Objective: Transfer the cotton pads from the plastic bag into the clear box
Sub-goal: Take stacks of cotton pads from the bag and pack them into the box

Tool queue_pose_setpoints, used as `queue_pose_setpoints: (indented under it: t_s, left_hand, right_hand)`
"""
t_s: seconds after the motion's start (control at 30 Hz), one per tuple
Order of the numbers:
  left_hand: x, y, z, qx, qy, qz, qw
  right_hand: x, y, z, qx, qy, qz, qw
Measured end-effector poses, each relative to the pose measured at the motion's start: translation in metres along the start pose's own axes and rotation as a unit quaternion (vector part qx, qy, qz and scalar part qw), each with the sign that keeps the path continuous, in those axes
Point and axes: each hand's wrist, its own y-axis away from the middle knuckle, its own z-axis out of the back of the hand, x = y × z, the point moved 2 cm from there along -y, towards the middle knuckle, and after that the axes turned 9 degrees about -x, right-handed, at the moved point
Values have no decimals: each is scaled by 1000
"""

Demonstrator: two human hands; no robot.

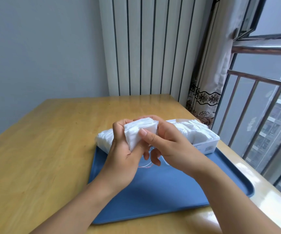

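Mid-frame, my left hand (pixel 121 147) and right hand (pixel 166 142) pinch a stack of cotton pads (pixel 137 132) between them; soft, light, prone to fanning, so I squeeze its flat faces before the clear box (pixel 209 146)

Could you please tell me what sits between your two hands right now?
In the head view, a stack of white square cotton pads is pinched between the left hand and right hand.

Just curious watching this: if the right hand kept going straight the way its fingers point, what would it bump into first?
The right hand points leftward, its thumb already on the stack of cotton pads. Straight on, it would probably meet the left hand gripping that stack from the other side, though depth is hard to judge.
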Motion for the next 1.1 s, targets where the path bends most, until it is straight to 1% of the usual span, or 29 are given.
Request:
queue_pose_setpoints:
  t_s: [0.1, 0.13, 0.17, 0.2, 0.23, 0.27, 0.3, 0.33, 0.37, 0.43, 0.5, 0.53, 0.6, 0.67, 0.73, 0.87, 1.0, 1.03, 1.1]
  left_hand:
    - [1, 1, -4, 13, -9, 35, 999]
    - [3, 1, -4, 10, -24, 35, 999]
    - [3, 1, -2, -4, -62, 4, 998]
    - [3, 0, 1, -22, -124, -60, 990]
    - [2, -1, 3, -28, -195, -142, 970]
    - [1, 0, 3, -17, -263, -231, 937]
    - [2, 1, 2, 7, -321, -308, 896]
    - [3, 3, -1, 37, -358, -364, 859]
    - [0, 6, -7, 65, -384, -398, 831]
    - [7, 11, -17, 117, -433, -421, 788]
    - [19, 15, -24, 167, -491, -413, 749]
    - [24, 16, -26, 188, -513, -404, 734]
    - [30, 16, -27, 214, -545, -390, 711]
    - [33, 15, -27, 227, -557, -380, 703]
    - [33, 15, -27, 227, -561, -370, 705]
    - [33, 14, -28, 218, -561, -365, 710]
    - [35, 13, -27, 213, -552, -370, 717]
    - [35, 13, -27, 213, -552, -370, 716]
    - [36, 13, -28, 216, -552, -368, 717]
  right_hand:
    - [1, 2, -3, -10, 30, -2, 999]
    - [3, 1, -3, -32, 34, -3, 999]
    - [6, 0, 2, -76, 32, 0, 997]
    - [10, -3, 12, -139, 31, 7, 990]
    - [14, -4, 28, -214, 44, 18, 976]
    - [19, -4, 47, -278, 76, 27, 957]
    - [22, -2, 68, -319, 128, 22, 939]
    - [23, 2, 88, -335, 192, -1, 922]
    - [22, 5, 105, -329, 260, -37, 907]
    - [16, 10, 122, -291, 384, -112, 869]
    - [10, 6, 123, -255, 475, -131, 832]
    - [7, 3, 122, -241, 508, -133, 816]
    - [0, -6, 122, -216, 549, -141, 795]
    - [-5, -14, 126, -193, 577, -144, 780]
    - [-9, -19, 129, -169, 605, -151, 763]
    - [-19, -19, 127, -123, 654, -197, 720]
    - [-21, -19, 123, -167, 705, -184, 664]
    - [-21, -21, 122, -176, 711, -178, 657]
    - [-22, -21, 119, -186, 706, -181, 659]
